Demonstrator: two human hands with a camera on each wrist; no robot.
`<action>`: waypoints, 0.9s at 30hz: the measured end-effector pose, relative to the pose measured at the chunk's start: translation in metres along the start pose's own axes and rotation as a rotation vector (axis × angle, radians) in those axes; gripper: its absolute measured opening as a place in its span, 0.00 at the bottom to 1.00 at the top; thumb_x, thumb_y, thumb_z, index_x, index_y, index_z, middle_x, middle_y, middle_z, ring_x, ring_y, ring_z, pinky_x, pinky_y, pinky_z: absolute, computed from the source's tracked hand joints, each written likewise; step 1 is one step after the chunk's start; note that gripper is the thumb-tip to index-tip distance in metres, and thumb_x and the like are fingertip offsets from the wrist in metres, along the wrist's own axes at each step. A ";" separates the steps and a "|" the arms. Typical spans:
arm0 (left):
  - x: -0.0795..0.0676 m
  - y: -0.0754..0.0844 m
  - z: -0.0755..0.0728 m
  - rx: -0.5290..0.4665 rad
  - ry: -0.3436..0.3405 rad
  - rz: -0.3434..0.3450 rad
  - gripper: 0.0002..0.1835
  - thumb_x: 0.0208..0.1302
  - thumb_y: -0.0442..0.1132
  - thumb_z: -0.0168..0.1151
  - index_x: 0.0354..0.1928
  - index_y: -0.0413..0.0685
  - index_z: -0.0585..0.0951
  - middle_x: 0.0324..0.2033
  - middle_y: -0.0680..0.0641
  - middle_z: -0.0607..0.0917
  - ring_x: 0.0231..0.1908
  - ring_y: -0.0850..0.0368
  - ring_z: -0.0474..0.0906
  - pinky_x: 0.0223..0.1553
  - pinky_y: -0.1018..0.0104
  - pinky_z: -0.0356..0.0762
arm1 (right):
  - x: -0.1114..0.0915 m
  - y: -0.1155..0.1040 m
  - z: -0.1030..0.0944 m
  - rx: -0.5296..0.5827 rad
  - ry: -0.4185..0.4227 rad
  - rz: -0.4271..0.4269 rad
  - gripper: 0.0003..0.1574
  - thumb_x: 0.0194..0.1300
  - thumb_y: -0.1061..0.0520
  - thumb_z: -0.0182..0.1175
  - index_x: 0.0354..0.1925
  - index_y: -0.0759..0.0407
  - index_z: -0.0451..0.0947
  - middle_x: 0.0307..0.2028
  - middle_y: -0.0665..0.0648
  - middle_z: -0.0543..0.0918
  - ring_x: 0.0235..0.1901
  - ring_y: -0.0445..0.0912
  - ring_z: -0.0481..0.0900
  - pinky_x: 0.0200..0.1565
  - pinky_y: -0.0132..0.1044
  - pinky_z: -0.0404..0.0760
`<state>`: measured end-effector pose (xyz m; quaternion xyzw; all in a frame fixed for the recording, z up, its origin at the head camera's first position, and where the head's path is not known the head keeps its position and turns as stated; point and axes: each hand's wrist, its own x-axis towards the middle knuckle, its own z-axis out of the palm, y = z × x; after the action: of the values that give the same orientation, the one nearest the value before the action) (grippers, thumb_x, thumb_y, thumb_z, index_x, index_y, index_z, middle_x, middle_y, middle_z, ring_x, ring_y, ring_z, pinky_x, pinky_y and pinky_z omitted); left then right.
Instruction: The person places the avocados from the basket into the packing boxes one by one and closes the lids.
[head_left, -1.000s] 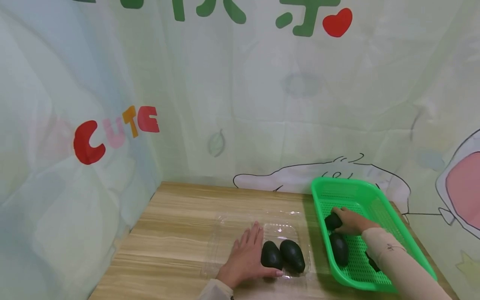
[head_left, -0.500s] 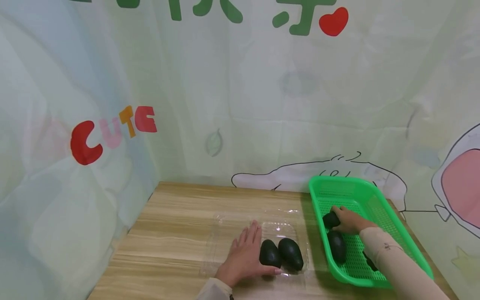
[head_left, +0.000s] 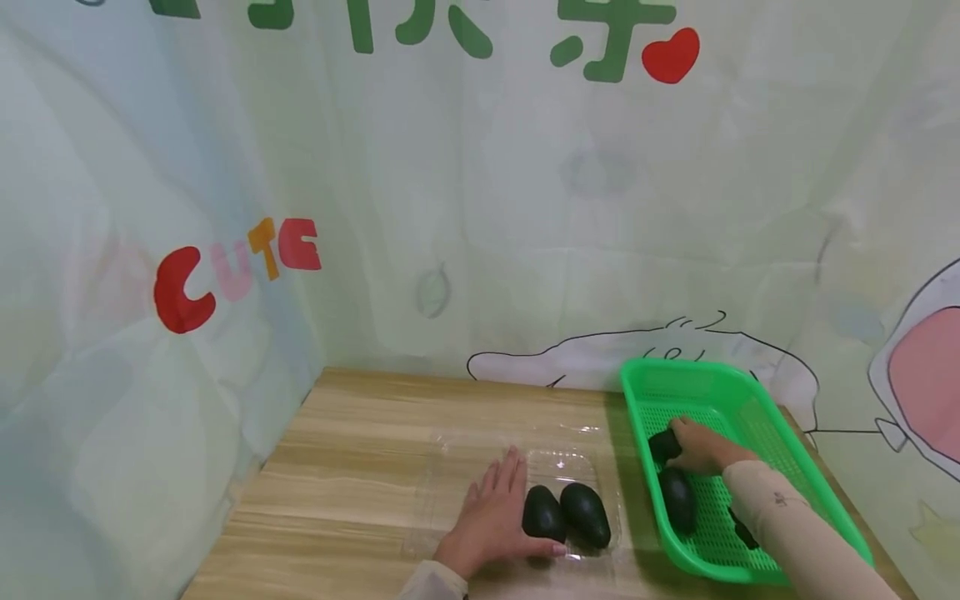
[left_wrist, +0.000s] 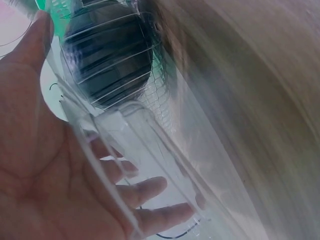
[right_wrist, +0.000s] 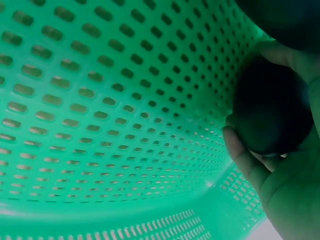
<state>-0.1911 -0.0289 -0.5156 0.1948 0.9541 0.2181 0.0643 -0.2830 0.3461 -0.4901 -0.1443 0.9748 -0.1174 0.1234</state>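
Note:
My left hand (head_left: 491, 517) lies with straight fingers across a clear plastic clamshell box (head_left: 558, 460), its thumb stretched beneath two dark avocados. The left avocado (head_left: 543, 514) is close to that hand and the right avocado (head_left: 585, 515) leans beside it in the box. Seen through the plastic in the left wrist view, one avocado (left_wrist: 107, 55) shows past the fingers. Inside the green basket (head_left: 810, 467), my right hand (head_left: 705, 447) grips another avocado (right_wrist: 272, 107) with fingers and thumb curled round it. One more avocado (head_left: 678, 500) lies nearer the basket's front left side.
The basket, with perforated walls, stands at the right of the wooden table (head_left: 322, 483). Part of a dark object (head_left: 742, 529) shows at the edge of the right sleeve (head_left: 795, 525). A printed curtain (head_left: 450, 208) hangs behind and at the left.
The head view has shifted slightly. Both hands and the avocados keep nearly the same places, with the right hand still gripping its avocado in the basket.

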 end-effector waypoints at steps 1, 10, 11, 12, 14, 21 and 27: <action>0.000 0.000 0.001 -0.005 -0.002 -0.001 0.73 0.32 0.85 0.57 0.76 0.48 0.45 0.76 0.45 0.41 0.73 0.38 0.46 0.66 0.33 0.51 | -0.001 0.001 0.001 0.006 -0.003 0.005 0.49 0.60 0.49 0.66 0.64 0.78 0.57 0.62 0.82 0.61 0.60 0.73 0.64 0.55 0.63 0.69; 0.000 0.002 0.001 -0.014 -0.013 -0.006 0.73 0.32 0.84 0.57 0.76 0.49 0.44 0.76 0.45 0.42 0.73 0.38 0.46 0.66 0.33 0.51 | -0.007 0.002 0.001 0.032 0.023 0.027 0.49 0.60 0.47 0.66 0.64 0.78 0.58 0.60 0.81 0.64 0.59 0.73 0.64 0.54 0.64 0.70; 0.000 0.001 0.001 -0.013 -0.013 -0.005 0.73 0.32 0.85 0.57 0.76 0.49 0.44 0.76 0.45 0.42 0.73 0.38 0.46 0.66 0.33 0.51 | -0.008 0.000 0.000 0.036 0.025 0.033 0.49 0.60 0.47 0.66 0.64 0.77 0.58 0.60 0.81 0.65 0.59 0.73 0.65 0.54 0.63 0.70; 0.000 0.001 0.001 -0.010 -0.013 -0.003 0.73 0.32 0.85 0.57 0.76 0.49 0.44 0.76 0.45 0.41 0.73 0.38 0.46 0.66 0.33 0.52 | -0.010 -0.001 -0.001 0.037 0.026 0.041 0.49 0.60 0.46 0.65 0.65 0.77 0.58 0.60 0.81 0.65 0.59 0.73 0.65 0.53 0.63 0.70; 0.000 0.000 0.001 -0.010 -0.017 -0.003 0.73 0.32 0.85 0.56 0.76 0.49 0.44 0.76 0.45 0.41 0.73 0.38 0.45 0.66 0.33 0.52 | -0.015 -0.005 -0.005 0.049 0.026 0.055 0.48 0.62 0.46 0.64 0.65 0.77 0.57 0.60 0.81 0.64 0.59 0.73 0.65 0.52 0.63 0.71; 0.000 -0.001 0.001 -0.012 -0.007 -0.007 0.73 0.32 0.85 0.57 0.76 0.49 0.44 0.76 0.45 0.42 0.73 0.38 0.46 0.66 0.33 0.52 | -0.025 -0.019 -0.018 0.067 0.039 0.085 0.49 0.64 0.44 0.60 0.66 0.76 0.54 0.61 0.82 0.63 0.58 0.72 0.66 0.50 0.62 0.73; 0.001 -0.002 0.002 -0.012 -0.004 -0.007 0.74 0.32 0.85 0.57 0.76 0.48 0.45 0.76 0.44 0.42 0.73 0.38 0.46 0.65 0.33 0.53 | -0.028 -0.022 -0.023 0.071 0.062 0.128 0.54 0.63 0.42 0.60 0.67 0.78 0.50 0.59 0.82 0.65 0.55 0.71 0.70 0.46 0.59 0.76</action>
<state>-0.1920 -0.0297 -0.5183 0.1915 0.9534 0.2231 0.0681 -0.2575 0.3385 -0.4564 -0.0735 0.9805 -0.1483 0.1056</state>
